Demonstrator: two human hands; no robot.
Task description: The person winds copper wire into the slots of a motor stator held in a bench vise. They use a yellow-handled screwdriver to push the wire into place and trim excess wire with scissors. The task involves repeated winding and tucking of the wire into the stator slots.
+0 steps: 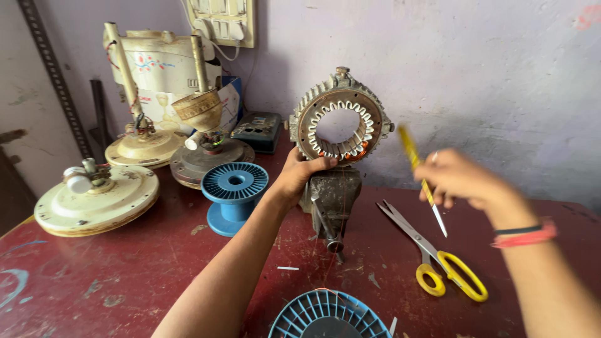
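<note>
We saw a ring-shaped motor stator (pixel 340 117) standing upright in a small grey bench vise (pixel 330 199) near the back edge of the dark red tabletop (pixel 125 275), close to the wall. Its outer shell was dull grey metal with ribbed fins around the rim, and its inner ring was brownish, lined with white insulating strips folded over the slots. A little copper-coloured wire showed at the bottom of the opening, and through the hole we saw the wall behind.

Our left hand (pixel 299 178) gripped the lower left rim of the stator, its fingers curled closed around the edge. Our right hand (pixel 460 180), blurred, was up in the air to the right of the stator, its fingers pinched shut on a thin yellow stick-like tool (pixel 421 181) with a pale tip pointing down.

Yellow-handled scissors (pixel 432 247) lay open on the tabletop just below the right hand. A blue empty spool (pixel 235 194) stood left of the vise, and another blue spool (pixel 328 315) sat at the front edge. Several cream ceiling fan motors (pixel 97 197) rested toward the back left corner.
</note>
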